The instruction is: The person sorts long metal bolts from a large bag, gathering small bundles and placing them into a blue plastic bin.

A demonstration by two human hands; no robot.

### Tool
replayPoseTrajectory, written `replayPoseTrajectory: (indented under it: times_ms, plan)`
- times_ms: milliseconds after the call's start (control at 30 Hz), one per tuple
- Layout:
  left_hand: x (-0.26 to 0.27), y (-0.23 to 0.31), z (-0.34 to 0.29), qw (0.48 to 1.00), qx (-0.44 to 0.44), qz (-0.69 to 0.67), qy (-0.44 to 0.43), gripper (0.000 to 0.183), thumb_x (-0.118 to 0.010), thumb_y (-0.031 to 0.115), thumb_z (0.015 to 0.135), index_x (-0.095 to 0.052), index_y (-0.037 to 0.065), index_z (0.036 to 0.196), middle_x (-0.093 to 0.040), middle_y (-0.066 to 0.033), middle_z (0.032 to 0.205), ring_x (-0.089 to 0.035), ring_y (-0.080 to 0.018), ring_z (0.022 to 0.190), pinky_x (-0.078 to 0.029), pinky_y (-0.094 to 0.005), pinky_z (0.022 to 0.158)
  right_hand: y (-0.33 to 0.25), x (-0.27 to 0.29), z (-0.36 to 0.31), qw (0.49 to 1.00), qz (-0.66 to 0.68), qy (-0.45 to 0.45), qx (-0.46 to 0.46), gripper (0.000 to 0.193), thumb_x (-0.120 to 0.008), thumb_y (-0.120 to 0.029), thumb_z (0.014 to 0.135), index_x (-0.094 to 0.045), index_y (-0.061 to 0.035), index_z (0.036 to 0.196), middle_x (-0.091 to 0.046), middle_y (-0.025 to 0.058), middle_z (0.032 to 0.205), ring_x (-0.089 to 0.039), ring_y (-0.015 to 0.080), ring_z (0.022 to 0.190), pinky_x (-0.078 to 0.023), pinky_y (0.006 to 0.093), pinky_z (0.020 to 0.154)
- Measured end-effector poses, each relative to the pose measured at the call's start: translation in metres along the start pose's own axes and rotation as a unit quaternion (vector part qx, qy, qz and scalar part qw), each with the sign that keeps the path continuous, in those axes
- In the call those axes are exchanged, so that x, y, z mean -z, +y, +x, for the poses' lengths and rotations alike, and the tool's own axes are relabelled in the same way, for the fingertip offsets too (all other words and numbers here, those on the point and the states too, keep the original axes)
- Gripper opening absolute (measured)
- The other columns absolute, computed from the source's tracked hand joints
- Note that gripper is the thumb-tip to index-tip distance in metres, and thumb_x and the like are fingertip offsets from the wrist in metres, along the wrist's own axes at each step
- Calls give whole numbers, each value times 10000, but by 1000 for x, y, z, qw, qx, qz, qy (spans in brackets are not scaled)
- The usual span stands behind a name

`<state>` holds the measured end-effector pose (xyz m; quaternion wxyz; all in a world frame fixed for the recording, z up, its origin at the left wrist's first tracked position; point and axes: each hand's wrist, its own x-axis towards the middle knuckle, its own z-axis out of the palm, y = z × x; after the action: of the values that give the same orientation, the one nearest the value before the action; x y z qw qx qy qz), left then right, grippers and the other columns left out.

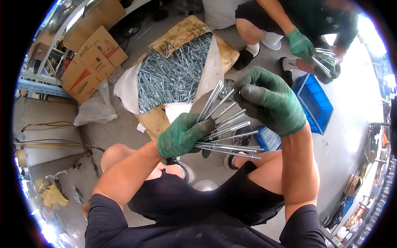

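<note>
A fanned bunch of thin, shiny metal rods [231,127] sticks out of my left hand [182,134], which wears a green glove with dark fingertips and is closed around them. Several rods have a small collar near the outer end. Just beyond the rod tips is my right hand [273,102], gloved alike, with thumb and fingers pinched together. A tiny bright bit shows at its fingertips, too small to name. Past my hands, a large heap of similar metal rods [171,76] fills an opened sack [211,68] on the floor.
A blue tray [260,134] of rods stands by my right knee, and a larger blue crate [324,101] lies farther right. At the upper right, a co-worker's gloved hands [302,43] hold rods. Cardboard boxes [93,62] and a plastic bag [97,109] are left.
</note>
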<state>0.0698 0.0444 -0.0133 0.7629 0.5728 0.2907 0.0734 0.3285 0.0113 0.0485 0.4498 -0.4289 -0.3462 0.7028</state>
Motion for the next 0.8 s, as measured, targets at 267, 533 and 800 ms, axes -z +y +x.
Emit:
replayPoseTrajectory:
  times_ms: [267, 533, 800]
  plan:
    - [0, -6, 2, 999, 5, 32, 15, 562, -488, 561, 1034, -661, 40, 909, -661, -61, 678, -598, -121, 559, -438, -261, 490, 0, -5, 3, 999, -8, 16, -28, 259, -751, -184, 883, -690, -19, 1074, -626, -4, 843, -555, 46, 694, -422, 166, 591]
    - [-5, -3, 1, 1000, -7, 22, -5, 569, -521, 571, 1019, -667, 30, 920, -665, -54, 685, -623, -113, 597, -453, -250, 501, 19, 1, 13, 999, -6, -34, -1, 286, -688, -234, 891, -650, -51, 1107, -546, -39, 776, -468, 32, 625, -331, 186, 526]
    - [-2, -3, -3, 1000, -17, 6, 5, 640, -460, 615, 1024, -656, 10, 952, -650, -60, 677, -620, -134, 559, -451, -254, 489, 20, -8, 14, 999, -32, 4, 12, 229, -661, -279, 896, -648, -65, 977, -530, -29, 754, -446, 42, 586, -312, 195, 501]
